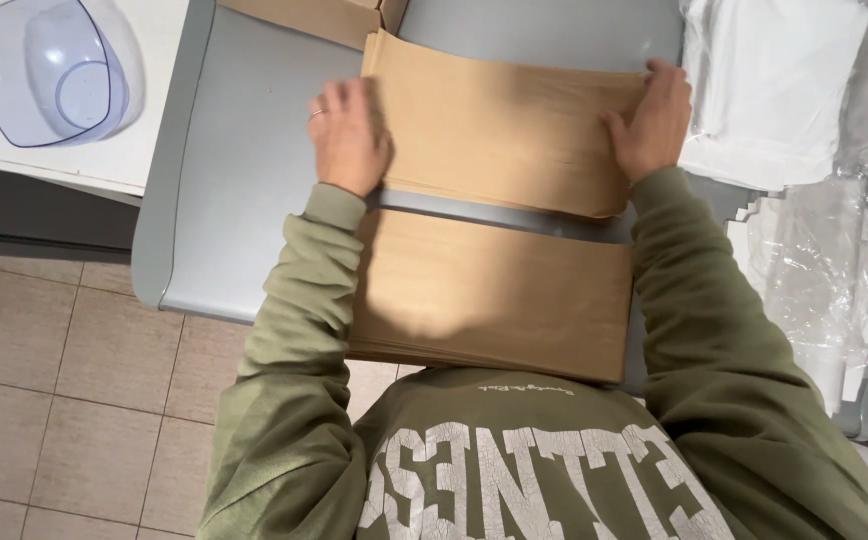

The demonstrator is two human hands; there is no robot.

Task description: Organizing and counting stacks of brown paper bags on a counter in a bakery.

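Observation:
Two stacks of flat brown paper bags lie on a grey table. The far stack is held from both sides: my left hand presses its left edge, and my right hand grips its right edge with fingers curled over the top corner. The near stack rests against my body between my forearms, overhanging the table's front edge. Both arms wear olive green sleeves, and a ring shows on my left hand.
A cardboard box stands at the back of the table. White folded bags and crumpled clear plastic wrap lie at the right. A clear plastic bowl sits on a white counter at the left. Tiled floor lies below.

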